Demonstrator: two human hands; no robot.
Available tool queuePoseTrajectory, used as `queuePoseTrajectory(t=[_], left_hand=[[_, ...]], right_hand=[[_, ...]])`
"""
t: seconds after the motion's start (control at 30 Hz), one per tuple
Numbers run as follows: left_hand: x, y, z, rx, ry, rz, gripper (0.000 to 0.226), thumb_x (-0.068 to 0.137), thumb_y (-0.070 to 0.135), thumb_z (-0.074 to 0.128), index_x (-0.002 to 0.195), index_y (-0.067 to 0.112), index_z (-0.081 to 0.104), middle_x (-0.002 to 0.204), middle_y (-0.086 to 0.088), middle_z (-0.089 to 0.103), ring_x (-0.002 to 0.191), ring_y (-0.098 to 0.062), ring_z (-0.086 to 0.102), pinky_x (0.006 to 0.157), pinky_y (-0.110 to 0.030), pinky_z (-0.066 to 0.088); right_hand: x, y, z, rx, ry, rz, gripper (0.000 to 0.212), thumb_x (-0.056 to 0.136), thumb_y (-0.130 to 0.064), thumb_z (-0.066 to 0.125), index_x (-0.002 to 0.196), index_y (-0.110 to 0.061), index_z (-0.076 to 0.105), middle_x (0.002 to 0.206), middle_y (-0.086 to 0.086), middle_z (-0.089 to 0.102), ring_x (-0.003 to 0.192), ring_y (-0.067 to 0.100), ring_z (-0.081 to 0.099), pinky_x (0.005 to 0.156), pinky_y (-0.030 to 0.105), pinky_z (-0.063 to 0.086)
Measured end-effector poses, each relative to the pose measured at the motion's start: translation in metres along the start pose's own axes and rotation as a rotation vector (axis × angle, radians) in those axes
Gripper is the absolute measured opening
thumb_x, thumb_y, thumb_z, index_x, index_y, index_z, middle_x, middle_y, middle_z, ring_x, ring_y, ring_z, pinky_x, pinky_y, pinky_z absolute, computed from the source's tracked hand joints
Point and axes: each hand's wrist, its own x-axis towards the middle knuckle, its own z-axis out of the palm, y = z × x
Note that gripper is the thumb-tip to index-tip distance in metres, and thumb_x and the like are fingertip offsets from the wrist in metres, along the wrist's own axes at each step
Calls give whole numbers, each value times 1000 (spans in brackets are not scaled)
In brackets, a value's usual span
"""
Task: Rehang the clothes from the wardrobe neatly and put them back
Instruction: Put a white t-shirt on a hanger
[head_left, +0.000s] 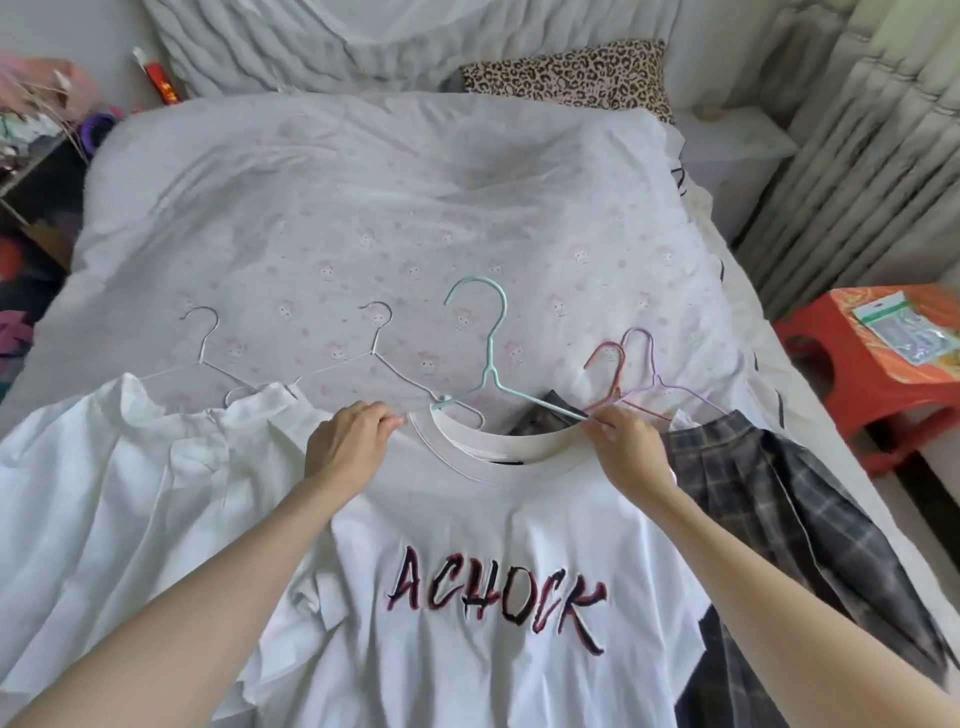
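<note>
A white T-shirt (467, 519) printed "ACHOCK" lies face up on the bed in front of me. A mint-green hanger (488, 353) sits at its collar, hook pointing away. My left hand (348, 441) pinches the collar at the hanger's left end. My right hand (628, 447) pinches the collar's right side by the hanger's right arm. A white blouse (130, 493) lies to the left with two white wire hangers (208, 358) above it. A grey plaid skirt (769, 509) lies to the right, with a pink hanger (615, 379) and a lilac hanger (654, 384) beside it.
The bed (389, 208) carries a pale patterned duvet, and a leopard-print pillow (566, 78) lies at its head. A red plastic stool (878, 364) with a packet on it stands at the right. Cluttered shelves (36, 130) are on the left.
</note>
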Motion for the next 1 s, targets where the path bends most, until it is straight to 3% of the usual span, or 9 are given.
queuePoseTrajectory(t=[0.27,0.4,0.47,0.67,0.73,0.83,0.9,1.0], left_hand=[[65,-10,99,82,-25,64,33,97,37,40,100,12,61,108,-8,59,102,-30,56,77,-37,40],[79,-14,128,106,-11,78,29,95,36,46,94,11,62,101,-11,63,101,-32,54,79,-39,39],[80,-19,135,114,-53,57,26,95,30,45,102,10,61,110,-12,60,105,-32,52,83,-41,41],[57,-27,110,245,-176,175,44,93,32,47,135,20,41,137,-7,42,126,-27,37,101,-40,30],[39,-24,93,233,-93,297,48,86,26,61,131,16,49,135,-12,47,126,-28,37,103,-48,31],[12,-10,63,213,46,447,55,66,21,80,117,10,60,121,-20,58,117,-28,36,91,-59,41],[-6,9,35,184,95,513,52,75,28,70,122,14,54,125,-18,55,119,-29,34,93,-58,40],[-41,42,-6,80,136,534,51,83,39,39,128,16,49,129,-17,51,123,-35,41,97,-56,38]], right_hand=[[59,57,69,-188,-88,43,23,93,-14,46,87,2,60,85,17,61,83,37,54,67,38,38],[70,67,90,-233,-120,145,25,95,-17,42,95,-2,61,96,16,63,91,36,54,73,38,39],[69,64,97,-262,-158,178,26,95,-19,39,103,-6,60,105,15,61,98,35,53,78,39,39],[32,57,79,-399,-249,85,47,96,-30,43,141,-17,34,140,6,43,129,27,37,104,39,29],[14,55,63,-443,-211,19,53,96,-35,44,143,-19,29,144,2,38,133,23,33,109,37,23],[-18,43,30,-427,-103,-77,56,94,-38,47,144,-18,29,146,1,36,135,22,31,113,40,19],[-44,31,1,-389,-21,-140,58,91,-37,53,142,-15,36,144,5,41,134,25,34,112,45,22],[-94,13,-45,-361,77,-165,63,89,-41,56,143,-17,35,146,6,39,137,25,32,113,48,20]])
